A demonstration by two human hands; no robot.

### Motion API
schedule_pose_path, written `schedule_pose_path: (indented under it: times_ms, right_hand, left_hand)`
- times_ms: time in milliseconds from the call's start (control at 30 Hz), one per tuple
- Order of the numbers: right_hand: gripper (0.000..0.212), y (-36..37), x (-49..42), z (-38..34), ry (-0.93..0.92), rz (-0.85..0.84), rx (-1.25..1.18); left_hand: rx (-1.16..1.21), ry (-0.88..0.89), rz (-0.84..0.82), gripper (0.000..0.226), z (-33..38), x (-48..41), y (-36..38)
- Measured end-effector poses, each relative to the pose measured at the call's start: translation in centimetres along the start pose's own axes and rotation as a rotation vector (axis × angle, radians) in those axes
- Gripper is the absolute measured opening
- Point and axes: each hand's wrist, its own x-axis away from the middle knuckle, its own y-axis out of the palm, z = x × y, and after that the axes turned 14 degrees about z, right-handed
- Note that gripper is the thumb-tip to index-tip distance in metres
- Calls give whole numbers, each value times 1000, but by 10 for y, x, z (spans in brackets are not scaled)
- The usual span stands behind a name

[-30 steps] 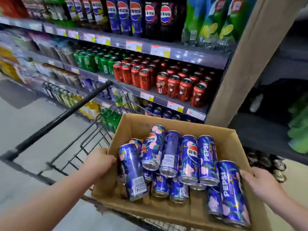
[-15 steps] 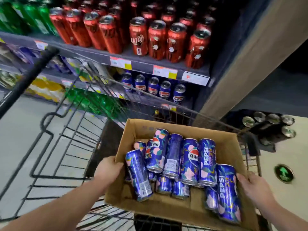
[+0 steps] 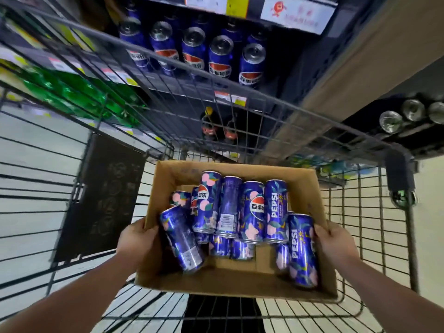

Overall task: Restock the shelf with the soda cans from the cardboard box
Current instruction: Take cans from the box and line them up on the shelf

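Cardboard box sits inside the wire cart, with the left hand and right hand gripping its sides. Blue soda cans lie flat in it, most pointing lengthwise toward the shelf.

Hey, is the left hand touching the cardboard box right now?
Touching. The head view shows the left hand gripping the left wall of the cardboard box, with no gap between them.
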Motion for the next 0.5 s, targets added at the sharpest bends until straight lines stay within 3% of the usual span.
schedule_pose_path:
  times_ms: [233, 333, 500]
  right_hand:
    - [17, 32, 2, 5, 60, 21, -61]
    - [20, 39, 5, 3, 64, 31, -47]
    - [29, 31, 7, -1, 55, -86, 52]
  left_hand:
    - [-16, -14, -35, 25, 0, -28, 22]
    - [-75, -27, -102, 47, 0, -38, 23]
    - [-142, -2, -86, 39, 0, -34, 22]
